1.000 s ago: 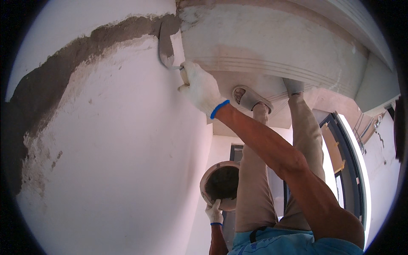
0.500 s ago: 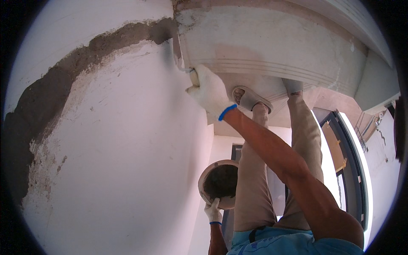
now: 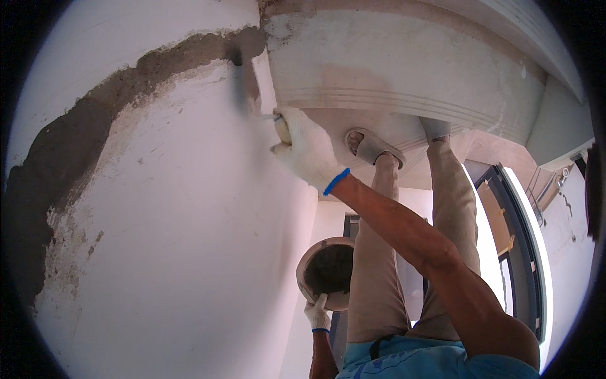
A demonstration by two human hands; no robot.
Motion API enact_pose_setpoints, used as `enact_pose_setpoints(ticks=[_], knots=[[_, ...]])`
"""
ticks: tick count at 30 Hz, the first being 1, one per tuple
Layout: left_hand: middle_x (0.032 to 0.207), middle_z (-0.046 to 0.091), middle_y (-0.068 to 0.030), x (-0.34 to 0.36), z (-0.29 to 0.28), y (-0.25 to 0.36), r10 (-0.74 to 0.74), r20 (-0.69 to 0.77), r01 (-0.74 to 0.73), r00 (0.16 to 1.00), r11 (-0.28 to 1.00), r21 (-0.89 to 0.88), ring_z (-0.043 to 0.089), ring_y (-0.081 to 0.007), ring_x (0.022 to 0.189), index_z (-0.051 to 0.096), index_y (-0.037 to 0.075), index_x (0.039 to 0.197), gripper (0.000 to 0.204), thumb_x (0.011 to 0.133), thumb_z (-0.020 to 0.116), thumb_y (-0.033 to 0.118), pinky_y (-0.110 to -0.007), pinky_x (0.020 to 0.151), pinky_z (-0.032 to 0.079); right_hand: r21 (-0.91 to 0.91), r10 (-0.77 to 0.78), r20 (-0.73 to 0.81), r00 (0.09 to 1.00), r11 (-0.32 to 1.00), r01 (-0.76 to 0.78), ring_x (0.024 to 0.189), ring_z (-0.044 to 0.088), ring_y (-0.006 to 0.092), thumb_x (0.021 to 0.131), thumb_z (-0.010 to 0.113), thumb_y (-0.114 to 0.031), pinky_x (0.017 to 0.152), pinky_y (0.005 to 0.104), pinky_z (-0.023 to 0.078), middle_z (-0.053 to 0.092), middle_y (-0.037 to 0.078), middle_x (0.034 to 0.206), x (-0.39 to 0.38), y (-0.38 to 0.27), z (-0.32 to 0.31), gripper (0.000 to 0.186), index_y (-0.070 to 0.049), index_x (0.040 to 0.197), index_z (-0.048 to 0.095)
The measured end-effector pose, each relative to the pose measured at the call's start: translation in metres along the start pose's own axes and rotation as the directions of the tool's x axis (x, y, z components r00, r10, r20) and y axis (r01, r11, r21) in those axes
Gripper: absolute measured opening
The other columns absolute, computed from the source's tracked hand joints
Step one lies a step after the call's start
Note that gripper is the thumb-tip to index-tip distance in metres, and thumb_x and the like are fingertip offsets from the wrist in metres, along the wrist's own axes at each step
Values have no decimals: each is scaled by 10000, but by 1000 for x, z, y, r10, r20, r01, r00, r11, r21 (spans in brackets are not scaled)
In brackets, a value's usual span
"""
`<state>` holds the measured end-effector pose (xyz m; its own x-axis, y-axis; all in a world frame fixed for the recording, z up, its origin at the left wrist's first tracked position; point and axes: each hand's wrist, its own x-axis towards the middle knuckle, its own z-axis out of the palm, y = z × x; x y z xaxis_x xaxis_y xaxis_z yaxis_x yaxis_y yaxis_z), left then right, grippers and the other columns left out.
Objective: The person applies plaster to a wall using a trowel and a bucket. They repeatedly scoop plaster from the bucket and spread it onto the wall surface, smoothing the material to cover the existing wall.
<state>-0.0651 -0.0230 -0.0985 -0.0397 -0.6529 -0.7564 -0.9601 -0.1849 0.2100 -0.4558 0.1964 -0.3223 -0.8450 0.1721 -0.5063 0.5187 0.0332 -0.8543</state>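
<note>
My right hand (image 3: 304, 147), in a white glove with blue cuff, grips the handle of a trowel (image 3: 251, 88). The blurred blade is at the corner where white wall (image 3: 177, 221) meets pale step, over the end of a rough grey mortar band (image 3: 82, 136) that curves down the left side. Lower in view, my gloved left hand (image 3: 317, 314) holds a round pale bowl (image 3: 306, 259) by its rim, dark grey mortar inside it, beside my leg.
My legs in beige trousers and grey slippers (image 3: 382, 151) stand beyond my arm on a pale surface below the stepped ledge (image 3: 410, 63). At right are a dark-framed opening (image 3: 524, 246) with tan board and some pipework (image 3: 546, 196) by the wall.
My right hand has shifted downward and slightly right from a second ago, and the trowel blade has moved with it, now blurred. My left hand and bowl are nearly unchanged.
</note>
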Motion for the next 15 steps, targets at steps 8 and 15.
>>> enact_pose_setpoints(ticks=[8, 15], knots=[[1224, 726, -135, -3, 7, 10, 13, -19, -13, 1000, 1000, 4, 721, -262, 1040, 652, -60, 1337, 461, 894, 770, -7, -409, 896, 611, -126, 60, 139, 988, 991, -42, 1095, 651, 467, 814, 791, -141, 888, 521, 545, 656, 246, 1222, 24, -20, 2, 589, -60, 1344, 549], [1260, 713, -123, 2, -2, 1, -27, -23, 28, 999, 999, 24, 701, -247, 1108, 638, -24, 1354, 468, 901, 752, -35, -400, 996, 568, 61, -30, 129, 991, 998, 22, 1021, 673, 476, 813, 792, -128, 845, 538, 549, 659, 239, 1215, -35, -33, -3, 654, -80, 1399, 506]])
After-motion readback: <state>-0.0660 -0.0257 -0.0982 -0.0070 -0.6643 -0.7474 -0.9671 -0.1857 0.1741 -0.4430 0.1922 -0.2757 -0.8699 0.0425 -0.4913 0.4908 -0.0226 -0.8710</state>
